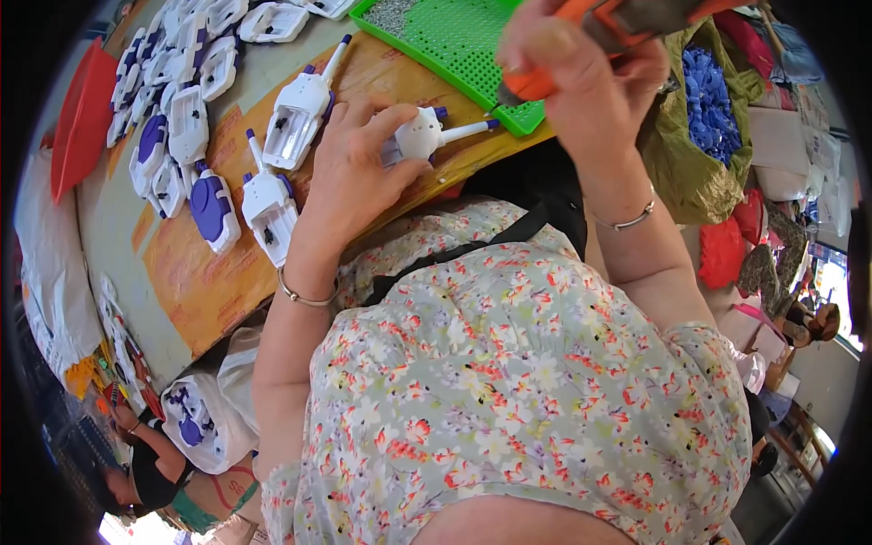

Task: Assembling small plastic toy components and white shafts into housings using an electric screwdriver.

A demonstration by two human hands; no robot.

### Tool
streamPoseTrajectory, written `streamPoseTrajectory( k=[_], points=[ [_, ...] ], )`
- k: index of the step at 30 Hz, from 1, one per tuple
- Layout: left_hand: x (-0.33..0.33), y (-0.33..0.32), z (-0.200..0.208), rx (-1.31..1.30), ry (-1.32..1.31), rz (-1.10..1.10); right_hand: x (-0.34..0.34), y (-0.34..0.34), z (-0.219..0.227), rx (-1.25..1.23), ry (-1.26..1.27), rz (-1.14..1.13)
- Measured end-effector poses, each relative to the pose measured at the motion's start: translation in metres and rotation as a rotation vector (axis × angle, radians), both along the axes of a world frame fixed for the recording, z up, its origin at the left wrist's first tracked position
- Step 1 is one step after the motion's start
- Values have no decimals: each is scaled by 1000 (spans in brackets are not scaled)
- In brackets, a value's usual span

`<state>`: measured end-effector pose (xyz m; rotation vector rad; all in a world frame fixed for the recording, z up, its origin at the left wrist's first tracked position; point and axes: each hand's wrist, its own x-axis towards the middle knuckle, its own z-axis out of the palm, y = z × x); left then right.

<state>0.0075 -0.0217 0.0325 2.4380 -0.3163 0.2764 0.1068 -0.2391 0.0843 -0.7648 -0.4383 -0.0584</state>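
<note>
My left hand is closed around a white plastic toy housing with purple parts and a stick-like antenna pointing right, pressed to the table near its edge. Higher up, my right hand grips an orange and dark power screwdriver. The tool's dark nose is over the green tray, apart from the housing by a short gap. Left of my left hand lie two similar housings, one farther away and another by my wrist, both with hollow sides up.
A perforated green tray holding small grey pieces is at the table's far edge. White and purple housings pile up on the left, beside a red plastic object. Right stands a sack of blue parts. Another person is lower left.
</note>
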Motion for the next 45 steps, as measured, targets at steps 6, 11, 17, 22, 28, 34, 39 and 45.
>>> streamPoseTrajectory(
  k=[6, 11, 17, 22, 28, 34, 39, 45],
  points=[
    [3, -1, -2, -53, -50, -30, -38, 32, 16, -424, -86, -67],
    [3, -1, -3, -53, -70, -42, -36, 48, 9, -418, -169, -63],
    [2, -1, -3, -39, -71, -50, -19, 53, 4, -393, -143, -32],
    [1, -2, -3, -32, -40, -38, 22, 59, -30, -297, -1005, -99],
    [2, -5, -3, -87, 2, -24, 16, 62, -45, -488, -996, -259],
    [2, -3, -2, -86, 17, -27, -23, 63, -11, -546, -330, -12],
    [3, -3, 1, -13, 10, -54, 24, 61, -44, -326, -975, -71],
    [-8, -6, 6, 84, 82, 50, -40, 30, 29, -352, -52, -144]
  ],
)
